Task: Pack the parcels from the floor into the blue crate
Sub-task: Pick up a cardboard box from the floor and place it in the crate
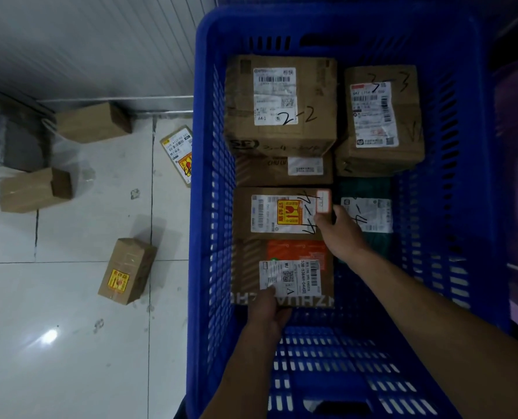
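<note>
The blue crate fills the right of the view and holds several parcels. Both my hands reach inside it. My left hand grips the near edge of the orange-topped box with a white label. My right hand holds the right edge of the box with a yellow fragile sticker, which lies just beyond it. A dark green bag parcel sits to the right of that hand. At the crate's far end are the box marked 2-2 and another labelled box.
Several cardboard parcels lie on the white tiled floor to the left: one with a yellow sticker, one plain box, one by the wall and a labelled one against the crate. The crate's near floor is bare.
</note>
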A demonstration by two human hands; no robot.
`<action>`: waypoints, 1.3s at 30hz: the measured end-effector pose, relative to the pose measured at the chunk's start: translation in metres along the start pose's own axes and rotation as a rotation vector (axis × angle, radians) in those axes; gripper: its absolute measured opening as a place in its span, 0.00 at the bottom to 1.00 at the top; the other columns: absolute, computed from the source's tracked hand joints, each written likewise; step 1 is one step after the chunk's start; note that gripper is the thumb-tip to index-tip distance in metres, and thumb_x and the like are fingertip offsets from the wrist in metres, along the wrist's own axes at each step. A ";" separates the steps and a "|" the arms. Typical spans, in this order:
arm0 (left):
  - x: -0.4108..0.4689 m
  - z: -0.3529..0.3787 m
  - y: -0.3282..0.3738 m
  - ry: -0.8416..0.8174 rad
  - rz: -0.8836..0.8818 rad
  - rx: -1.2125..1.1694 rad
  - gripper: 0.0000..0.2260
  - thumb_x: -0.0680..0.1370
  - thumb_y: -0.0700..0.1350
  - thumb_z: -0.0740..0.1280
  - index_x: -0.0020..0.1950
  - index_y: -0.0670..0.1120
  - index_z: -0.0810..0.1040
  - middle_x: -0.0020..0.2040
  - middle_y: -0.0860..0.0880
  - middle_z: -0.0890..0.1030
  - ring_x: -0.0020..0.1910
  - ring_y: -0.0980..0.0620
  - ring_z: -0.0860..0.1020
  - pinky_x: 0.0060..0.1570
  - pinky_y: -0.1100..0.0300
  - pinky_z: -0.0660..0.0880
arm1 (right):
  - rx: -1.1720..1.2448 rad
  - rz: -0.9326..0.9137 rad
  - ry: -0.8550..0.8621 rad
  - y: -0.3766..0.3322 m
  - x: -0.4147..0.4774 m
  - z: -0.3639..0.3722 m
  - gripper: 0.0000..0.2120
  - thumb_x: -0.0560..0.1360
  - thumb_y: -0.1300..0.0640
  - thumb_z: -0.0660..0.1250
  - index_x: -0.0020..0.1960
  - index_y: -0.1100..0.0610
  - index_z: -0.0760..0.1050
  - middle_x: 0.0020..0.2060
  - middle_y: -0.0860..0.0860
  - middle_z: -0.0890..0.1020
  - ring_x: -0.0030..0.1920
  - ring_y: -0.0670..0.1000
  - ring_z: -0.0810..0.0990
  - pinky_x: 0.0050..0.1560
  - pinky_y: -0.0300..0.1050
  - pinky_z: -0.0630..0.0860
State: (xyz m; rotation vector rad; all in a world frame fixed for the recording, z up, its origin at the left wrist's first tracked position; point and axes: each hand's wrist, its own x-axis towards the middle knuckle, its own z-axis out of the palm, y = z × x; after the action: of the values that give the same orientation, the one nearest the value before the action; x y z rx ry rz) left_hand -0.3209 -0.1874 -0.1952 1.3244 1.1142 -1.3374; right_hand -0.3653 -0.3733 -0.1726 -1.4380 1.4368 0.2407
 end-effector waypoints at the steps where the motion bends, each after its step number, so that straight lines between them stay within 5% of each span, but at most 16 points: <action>1: -0.002 0.000 -0.001 -0.001 0.003 -0.006 0.10 0.82 0.37 0.64 0.62 0.43 0.79 0.55 0.39 0.83 0.58 0.40 0.81 0.65 0.44 0.77 | 0.001 0.001 -0.007 0.000 -0.001 0.001 0.21 0.83 0.45 0.60 0.72 0.53 0.69 0.61 0.54 0.80 0.55 0.54 0.80 0.55 0.50 0.77; 5: -0.014 -0.001 0.008 0.007 -0.063 0.142 0.10 0.84 0.41 0.63 0.64 0.41 0.77 0.54 0.40 0.81 0.54 0.41 0.79 0.59 0.46 0.78 | 0.036 0.015 -0.013 0.002 -0.010 -0.001 0.26 0.82 0.42 0.61 0.76 0.54 0.63 0.61 0.53 0.78 0.51 0.51 0.76 0.49 0.45 0.72; 8: -0.028 -0.004 0.019 0.040 -0.178 0.315 0.13 0.83 0.47 0.65 0.63 0.41 0.72 0.64 0.38 0.75 0.64 0.36 0.75 0.67 0.40 0.73 | 0.033 0.036 -0.018 0.002 -0.018 -0.008 0.32 0.81 0.38 0.59 0.78 0.55 0.59 0.65 0.54 0.77 0.52 0.51 0.78 0.42 0.42 0.71; 15: -0.057 0.002 0.040 -0.042 -0.229 0.442 0.32 0.80 0.59 0.64 0.73 0.37 0.67 0.70 0.34 0.74 0.54 0.36 0.80 0.58 0.43 0.75 | -0.021 0.055 -0.021 -0.013 -0.050 -0.026 0.36 0.81 0.39 0.59 0.80 0.59 0.54 0.72 0.58 0.71 0.67 0.57 0.75 0.54 0.43 0.68; 20: -0.110 0.029 0.054 -0.110 0.005 0.488 0.25 0.81 0.57 0.64 0.66 0.38 0.74 0.61 0.39 0.81 0.58 0.42 0.81 0.49 0.50 0.76 | -0.045 0.017 -0.053 -0.034 -0.082 -0.041 0.34 0.82 0.39 0.58 0.80 0.59 0.55 0.70 0.58 0.74 0.62 0.56 0.77 0.51 0.44 0.69; 26: -0.164 0.051 0.059 -0.155 0.170 0.522 0.20 0.82 0.58 0.62 0.63 0.43 0.79 0.59 0.43 0.83 0.58 0.46 0.82 0.63 0.50 0.75 | -0.072 0.010 -0.091 -0.056 -0.121 -0.059 0.33 0.82 0.40 0.58 0.79 0.58 0.56 0.71 0.57 0.72 0.65 0.57 0.75 0.54 0.46 0.70; 30: -0.198 0.051 0.058 -0.159 0.216 0.532 0.19 0.81 0.56 0.63 0.63 0.44 0.80 0.59 0.45 0.84 0.58 0.47 0.82 0.64 0.50 0.74 | -0.086 -0.021 -0.102 -0.067 -0.148 -0.068 0.28 0.82 0.41 0.59 0.74 0.59 0.65 0.63 0.55 0.77 0.53 0.51 0.75 0.50 0.44 0.69; 36: -0.239 0.044 0.072 -0.163 0.371 0.522 0.14 0.82 0.47 0.62 0.61 0.41 0.81 0.51 0.44 0.86 0.49 0.50 0.84 0.40 0.61 0.77 | -0.075 -0.128 -0.079 -0.090 -0.171 -0.064 0.12 0.83 0.45 0.59 0.54 0.53 0.76 0.46 0.50 0.82 0.44 0.49 0.81 0.47 0.48 0.77; 39: -0.250 0.034 0.095 -0.182 0.450 0.470 0.13 0.82 0.45 0.63 0.60 0.39 0.81 0.52 0.42 0.87 0.52 0.47 0.85 0.45 0.60 0.80 | -0.121 -0.171 0.006 -0.114 -0.172 -0.045 0.17 0.83 0.44 0.59 0.63 0.54 0.74 0.55 0.52 0.81 0.50 0.51 0.80 0.51 0.49 0.76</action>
State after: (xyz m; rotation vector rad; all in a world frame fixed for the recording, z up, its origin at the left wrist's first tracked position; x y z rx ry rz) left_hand -0.2327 -0.2339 0.0556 1.6290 0.3484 -1.3810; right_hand -0.3386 -0.3306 0.0329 -1.6519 1.3139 0.2189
